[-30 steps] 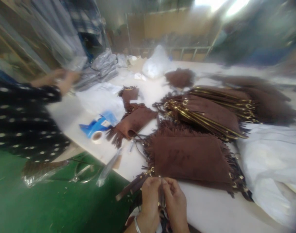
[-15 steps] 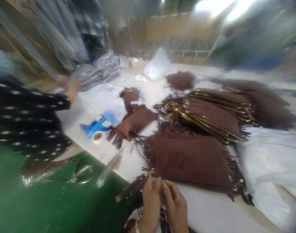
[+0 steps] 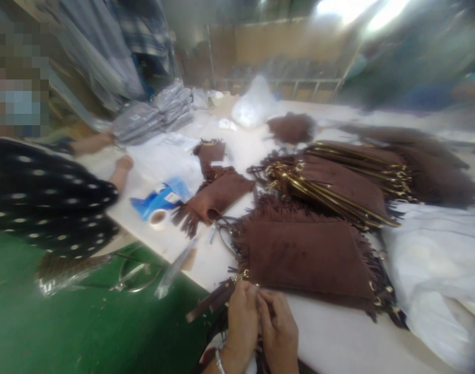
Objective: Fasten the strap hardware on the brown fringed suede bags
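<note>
My left hand (image 3: 242,318) and my right hand (image 3: 278,323) meet at the table's front edge. The fingers of both are closed in a pinch, tips together, and what they hold is too small and hidden to make out. Just beyond them lies a brown fringed bag (image 3: 303,259), flat on the table. A brown strap (image 3: 211,301) with a gold-coloured clasp (image 3: 243,275) sticks out to the left, beside my left hand. Below, between my wrists, some dark strip-like material hangs partly hidden.
Brown bags with gold zips (image 3: 330,182) are piled behind. White plastic (image 3: 435,259) lies at right. A smaller brown bag (image 3: 221,195), a tape roll (image 3: 158,218) and blue packaging (image 3: 155,201) lie left. A person in a dotted top (image 3: 46,192) stands at the far left beside grey packets (image 3: 138,122).
My hands stay together in nearly the same place, with the right fingers curled in more. The person on the left has drawn their hands apart, one now lower near the white plastic.
</note>
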### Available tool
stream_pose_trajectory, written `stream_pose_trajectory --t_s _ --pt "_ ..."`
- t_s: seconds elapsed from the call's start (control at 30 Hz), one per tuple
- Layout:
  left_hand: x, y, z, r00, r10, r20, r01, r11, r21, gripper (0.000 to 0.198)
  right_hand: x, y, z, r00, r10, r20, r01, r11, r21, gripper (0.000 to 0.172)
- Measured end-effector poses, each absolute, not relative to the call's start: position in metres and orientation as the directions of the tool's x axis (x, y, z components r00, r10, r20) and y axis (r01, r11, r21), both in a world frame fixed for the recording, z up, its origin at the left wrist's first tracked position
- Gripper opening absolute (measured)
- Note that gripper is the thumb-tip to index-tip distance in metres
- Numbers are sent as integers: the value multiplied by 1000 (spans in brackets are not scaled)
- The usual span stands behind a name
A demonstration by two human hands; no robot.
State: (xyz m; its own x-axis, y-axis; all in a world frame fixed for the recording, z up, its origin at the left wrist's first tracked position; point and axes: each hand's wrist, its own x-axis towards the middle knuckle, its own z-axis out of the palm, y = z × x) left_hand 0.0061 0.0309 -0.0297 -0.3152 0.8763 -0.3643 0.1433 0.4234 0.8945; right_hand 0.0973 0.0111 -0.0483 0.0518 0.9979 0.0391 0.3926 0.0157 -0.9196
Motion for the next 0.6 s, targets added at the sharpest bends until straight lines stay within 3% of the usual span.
stream_pose_trajectory --t_s 0.27,0.43,0.6 --pt "10 26 -22 -350 876 -331 71 377 923 25 97 11 -60 24 994 110 484 85 -871 17" --pt "7 23 -11 -261 906 -334 172 384 907 31 98 11 -59 41 991 124 460 92 -883 16" --pt "-5 34 -20 -260 858 -443 113 483 868 25 100 14 -52 10 990 143 392 128 -911 17"
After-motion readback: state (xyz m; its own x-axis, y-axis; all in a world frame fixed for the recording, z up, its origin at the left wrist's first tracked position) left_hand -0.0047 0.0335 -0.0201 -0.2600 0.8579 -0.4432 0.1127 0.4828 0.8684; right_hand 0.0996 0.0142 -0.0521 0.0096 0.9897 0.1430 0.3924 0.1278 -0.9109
